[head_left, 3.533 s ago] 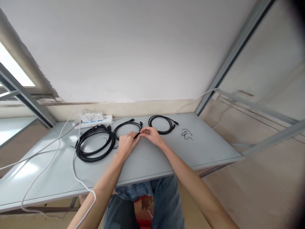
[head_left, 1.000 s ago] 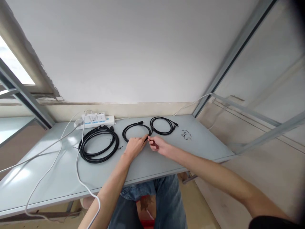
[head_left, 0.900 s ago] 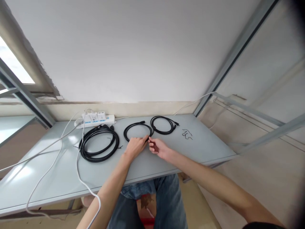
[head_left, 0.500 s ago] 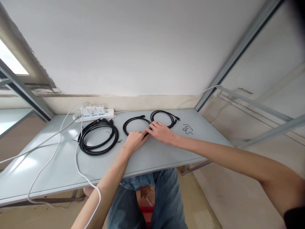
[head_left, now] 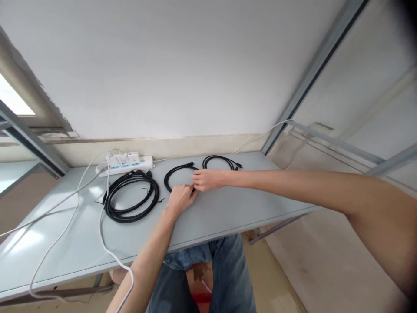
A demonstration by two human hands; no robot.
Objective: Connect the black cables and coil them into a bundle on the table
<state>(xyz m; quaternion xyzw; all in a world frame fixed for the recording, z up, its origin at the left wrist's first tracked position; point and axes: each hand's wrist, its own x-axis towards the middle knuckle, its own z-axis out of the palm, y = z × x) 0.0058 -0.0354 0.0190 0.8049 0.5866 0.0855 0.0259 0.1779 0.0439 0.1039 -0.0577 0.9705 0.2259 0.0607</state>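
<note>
A coiled black cable (head_left: pixel 167 179) lies in the middle of the grey tabletop, its plug end pointing to the back. At its near right side, my left hand (head_left: pixel 181 198) has its fingers closed on the coil. My right hand (head_left: pixel 207 179) meets it there, fingertips pinched together on the same cable, and hides that stretch of it. Whether a thin tie is between the fingertips I cannot make out. Behind my right forearm sits another black cable coil (head_left: pixel 217 156), partly covered. To the left rests a larger, thicker coil (head_left: pixel 130 218) with thin ties around it.
A white power strip (head_left: pixel 147 163) with plugged-in adapters stands at the back left of the table (head_left: pixel 224 217). White cords (head_left: pixel 101 230) run across the left side and over the front edge. Metal frame posts (head_left: pixel 293 100) rise at both ends, with a wall behind.
My right hand has shifted slightly left and turned, its forearm now lying across the right coil's front and hiding the small black ties. My left hand stays at the middle coil. The view has tilted slightly.
</note>
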